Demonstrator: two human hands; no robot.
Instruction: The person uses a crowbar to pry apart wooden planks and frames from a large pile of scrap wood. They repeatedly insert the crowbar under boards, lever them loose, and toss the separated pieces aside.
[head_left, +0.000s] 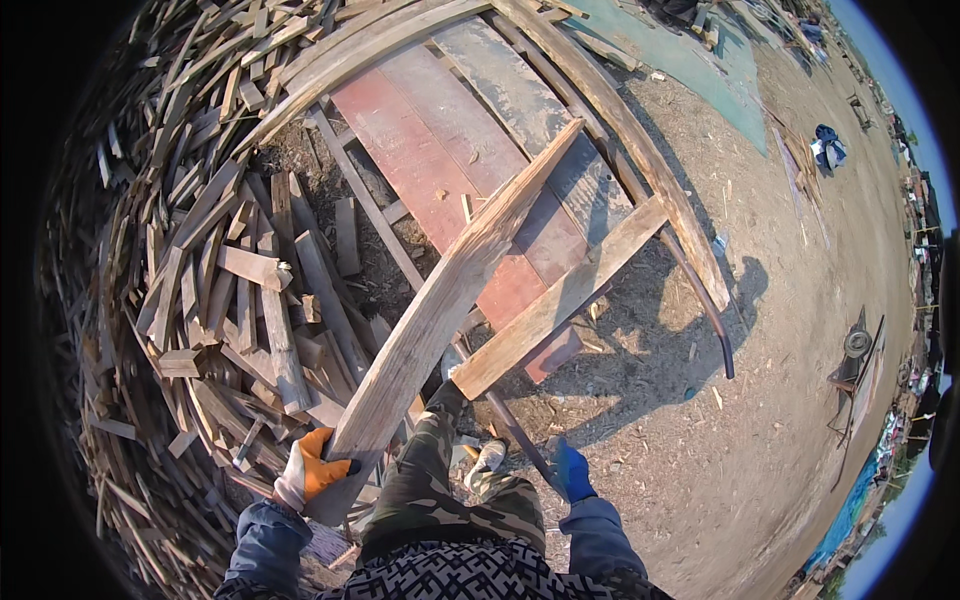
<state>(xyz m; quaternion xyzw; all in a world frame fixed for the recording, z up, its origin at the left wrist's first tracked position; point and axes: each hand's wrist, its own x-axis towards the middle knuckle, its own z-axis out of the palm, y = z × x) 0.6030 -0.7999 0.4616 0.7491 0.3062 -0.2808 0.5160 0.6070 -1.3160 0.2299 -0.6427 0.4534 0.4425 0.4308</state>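
Observation:
My left hand (313, 469), in an orange and white work glove, grips the near end of a long weathered wooden plank (442, 300). The plank slants away to the upper right, and its splintered, pointed far end lies over the cart bed. My right hand (574, 472), in a blue glove, is beside the end of a metal cart handle (517, 431); whether it grips the handle is unclear. Ahead is a handcart with a bed of worn red and grey boards (450, 165). A shorter board (562, 300) lies across its near end.
A large heap of scrap lumber (247, 322) fills the left side. Long curved beams (622, 112) run along the cart's sides. A second bent handle (709, 315) sticks out at right. Farther right are a green sheet (690, 67), dark cloth (828, 148) and a wheeled cart (855, 360).

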